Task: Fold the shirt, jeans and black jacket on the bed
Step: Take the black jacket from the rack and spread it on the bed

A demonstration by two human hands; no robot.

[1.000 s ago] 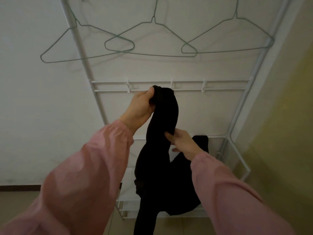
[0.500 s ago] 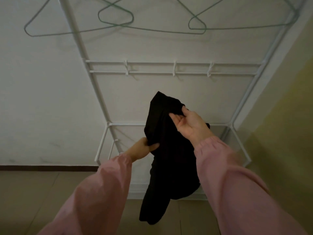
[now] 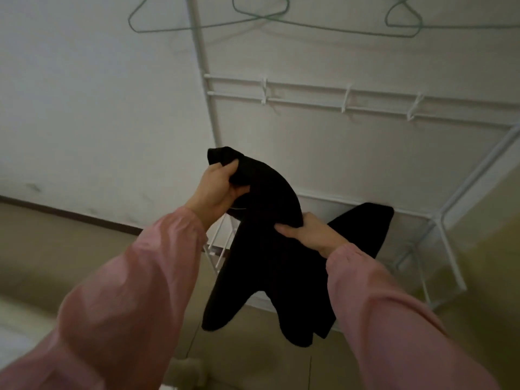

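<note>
Black jacket (image 3: 270,257) is up in the air in front of the white clothes rack (image 3: 349,104); left hand (image 3: 218,190) grips a bunched top end, right hand (image 3: 311,232) pinches the fabric lower down; rest just dangles over the floor; green wire hangers (image 3: 253,19) overhead.

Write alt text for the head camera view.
A person's left hand grips the top of a black jacket while the right hand pinches it lower down, in front of a white clothes rack with green wire hangers above.
</note>
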